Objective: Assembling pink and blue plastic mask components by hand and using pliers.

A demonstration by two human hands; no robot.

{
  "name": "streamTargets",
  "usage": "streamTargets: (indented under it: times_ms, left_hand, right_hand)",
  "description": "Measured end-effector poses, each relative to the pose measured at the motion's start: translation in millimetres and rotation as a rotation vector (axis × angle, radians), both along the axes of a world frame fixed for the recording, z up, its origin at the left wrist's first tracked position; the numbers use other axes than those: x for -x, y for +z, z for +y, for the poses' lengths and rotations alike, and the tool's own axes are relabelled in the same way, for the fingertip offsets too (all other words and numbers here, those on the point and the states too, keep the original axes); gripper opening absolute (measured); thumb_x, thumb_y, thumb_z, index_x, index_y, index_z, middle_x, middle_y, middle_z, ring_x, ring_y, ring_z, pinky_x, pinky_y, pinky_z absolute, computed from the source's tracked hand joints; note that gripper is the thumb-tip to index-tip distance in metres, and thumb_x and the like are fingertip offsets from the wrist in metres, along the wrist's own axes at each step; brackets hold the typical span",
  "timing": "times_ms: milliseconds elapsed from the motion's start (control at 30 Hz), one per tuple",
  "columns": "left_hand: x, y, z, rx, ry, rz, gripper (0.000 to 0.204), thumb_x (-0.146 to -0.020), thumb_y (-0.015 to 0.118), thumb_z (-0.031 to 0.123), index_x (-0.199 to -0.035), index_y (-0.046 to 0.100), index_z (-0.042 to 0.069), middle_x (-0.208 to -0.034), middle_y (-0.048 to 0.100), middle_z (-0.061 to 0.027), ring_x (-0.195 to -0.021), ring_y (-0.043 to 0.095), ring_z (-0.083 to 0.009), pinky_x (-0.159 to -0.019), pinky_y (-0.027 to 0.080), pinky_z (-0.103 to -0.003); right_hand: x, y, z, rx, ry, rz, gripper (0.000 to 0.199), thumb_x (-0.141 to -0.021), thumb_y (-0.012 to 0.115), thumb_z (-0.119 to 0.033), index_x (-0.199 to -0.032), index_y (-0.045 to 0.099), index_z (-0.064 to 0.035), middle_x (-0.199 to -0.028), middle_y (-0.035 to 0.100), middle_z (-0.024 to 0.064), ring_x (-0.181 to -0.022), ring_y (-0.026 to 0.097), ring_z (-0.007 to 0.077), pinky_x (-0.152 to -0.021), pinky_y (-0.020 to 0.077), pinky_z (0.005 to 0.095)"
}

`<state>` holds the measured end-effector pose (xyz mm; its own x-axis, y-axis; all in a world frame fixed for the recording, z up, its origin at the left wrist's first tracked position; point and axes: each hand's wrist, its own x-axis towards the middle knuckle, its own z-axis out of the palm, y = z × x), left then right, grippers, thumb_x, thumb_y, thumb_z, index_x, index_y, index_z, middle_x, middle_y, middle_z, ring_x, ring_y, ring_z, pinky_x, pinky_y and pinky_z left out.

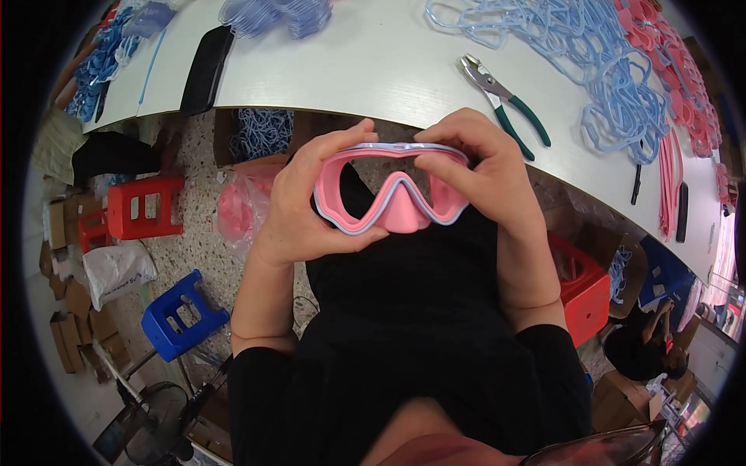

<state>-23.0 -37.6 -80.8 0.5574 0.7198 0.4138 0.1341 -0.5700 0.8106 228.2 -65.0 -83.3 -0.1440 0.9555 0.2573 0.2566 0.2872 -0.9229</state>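
Observation:
A pink diving mask (401, 211) with a pale blue rim is held up before my chest, just off the table's near edge. My left hand (289, 203) is closed around its left side, fingers at the top and thumb beneath. On the other side my right hand (491, 169) grips the upper right of the rim, its thumb at the eye opening. Through the eye openings I see the floor and my black clothing; whether lenses are fitted I cannot tell. Green-handled pliers (505, 105) lie on the table beyond my right hand.
The white table (342, 81) curves across the far side. On it are pale blue rim loops (614, 97), pink mask parts (684, 85), stacked transparent lenses (276, 15) and a black case (207, 70). A blue stool (185, 314) and red stools (145, 207) stand left; another person (633, 346) sits far right.

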Motion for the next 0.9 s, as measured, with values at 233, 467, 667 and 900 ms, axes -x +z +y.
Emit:
streamTargets:
  times_ms: [233,467,667,900]
  left_hand:
    - [3,-12,-6,0.193,-0.062,-0.267,0.099,-0.059,0.097,0.016,-0.14,0.045,-0.003,-0.138,0.059,-0.0239,-0.133,0.055,-0.0322,-0.112,0.043,-0.043]
    - [10,-24,-4,0.207,0.103,-0.417,0.094,-0.065,0.093,0.016,-0.141,0.042,-0.003,-0.137,0.057,-0.0251,-0.133,0.054,-0.034,-0.114,0.041,-0.046]
    - [4,-26,-9,0.253,0.09,-0.437,0.093,-0.066,0.093,0.017,-0.141,0.041,-0.003,-0.137,0.058,-0.0257,-0.131,0.056,-0.0315,-0.112,0.042,-0.043]
    - [24,-44,-13,0.348,0.094,-0.377,0.092,-0.065,0.092,0.015,-0.139,0.042,-0.004,-0.137,0.058,-0.0267,-0.131,0.056,-0.0329,-0.113,0.041,-0.045]
  right_hand:
    - [8,1,-10,0.233,-0.01,0.112,0.024,-0.081,0.083,-0.013,-0.099,0.074,-0.0018,-0.099,0.064,0.0072,-0.092,0.06,0.0133,-0.079,0.047,0.0268]
    - [-1,-4,-25,-0.501,-0.041,-0.222,0.052,-0.065,0.091,-0.032,-0.11,0.076,-0.0111,-0.123,0.062,0.0094,-0.106,0.059,0.0295,-0.088,0.0481,0.0389]
    - [15,-10,-35,-0.632,-0.099,-0.293,0.034,-0.065,0.089,-0.015,-0.098,0.078,-0.0091,-0.09,0.07,0.0028,-0.093,0.061,0.0264,-0.08,0.0491,0.0356]
    - [19,-14,-31,-0.576,0.036,-0.302,0.036,-0.068,0.089,-0.017,-0.1,0.077,-0.0079,-0.092,0.069,0.0043,-0.089,0.062,0.0253,-0.077,0.0504,0.036]
